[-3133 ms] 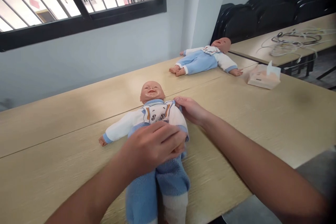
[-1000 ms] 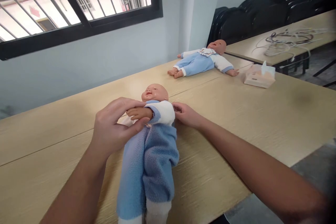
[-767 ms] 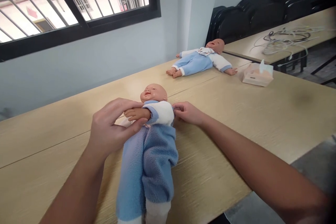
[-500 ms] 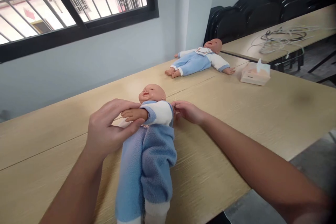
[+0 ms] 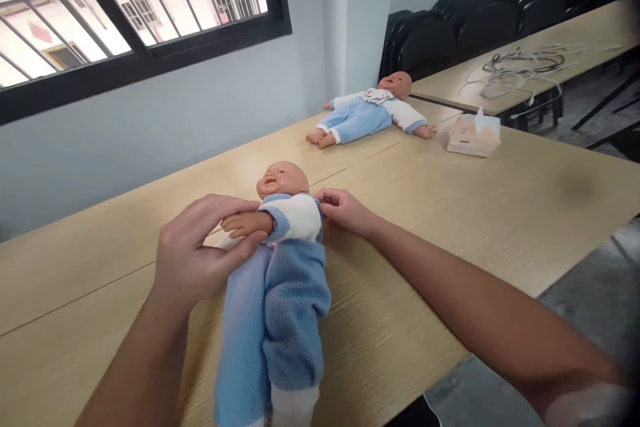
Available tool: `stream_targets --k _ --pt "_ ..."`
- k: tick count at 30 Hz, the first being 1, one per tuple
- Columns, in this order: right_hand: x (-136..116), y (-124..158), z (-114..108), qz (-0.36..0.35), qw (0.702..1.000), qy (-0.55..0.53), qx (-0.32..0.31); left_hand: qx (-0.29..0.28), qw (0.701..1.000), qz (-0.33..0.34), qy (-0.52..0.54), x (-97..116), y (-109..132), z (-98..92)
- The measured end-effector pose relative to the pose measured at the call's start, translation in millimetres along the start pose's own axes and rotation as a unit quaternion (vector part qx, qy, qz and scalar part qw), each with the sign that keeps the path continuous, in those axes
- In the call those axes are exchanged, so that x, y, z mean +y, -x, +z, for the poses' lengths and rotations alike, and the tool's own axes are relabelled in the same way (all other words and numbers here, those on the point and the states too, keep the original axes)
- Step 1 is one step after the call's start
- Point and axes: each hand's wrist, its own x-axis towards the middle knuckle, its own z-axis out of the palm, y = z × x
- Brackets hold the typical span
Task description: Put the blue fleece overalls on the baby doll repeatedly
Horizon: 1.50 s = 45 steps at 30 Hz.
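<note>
A baby doll [image 5: 275, 293] in a blue fleece suit with white sleeves lies on the wooden table [image 5: 500, 213], turned onto its side with its face toward the left. My left hand [image 5: 197, 253] is closed around the doll's small hand and forearm, which is folded across its chest. My right hand [image 5: 343, 209] pinches the clothing behind the doll's shoulder and neck.
A second doll [image 5: 367, 110] in the same outfit lies on its back at the far end of the table. A tissue box [image 5: 473, 137] sits to its right. Cables [image 5: 520, 65] lie on another table beyond, with stacked black chairs [image 5: 450, 33] behind. A barred window [image 5: 130, 7] is upper left.
Three seconds ago the doll lay on its back; it now lies rolled onto its side, arm held across its chest. Over the last second the hands keep their grips; only the view shifts.
</note>
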Motion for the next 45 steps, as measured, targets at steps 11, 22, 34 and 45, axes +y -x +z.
stream_targets --k 11,22,34,45 --pt "-8 2 7 0.053 0.976 0.202 0.054 -0.009 1.000 0.020 -0.002 -1 0 1.0" --pt "2 -26 17 0.098 0.959 0.240 0.114 -0.043 0.998 0.040 0.019 19 3 25.2" --pt "-4 80 -35 -0.017 0.985 0.154 -0.079 0.000 0.998 0.019 0.055 31 11 46.4" --pt "9 83 32 0.000 0.960 0.180 0.216 -0.055 0.995 0.029 0.084 45 18 65.7"
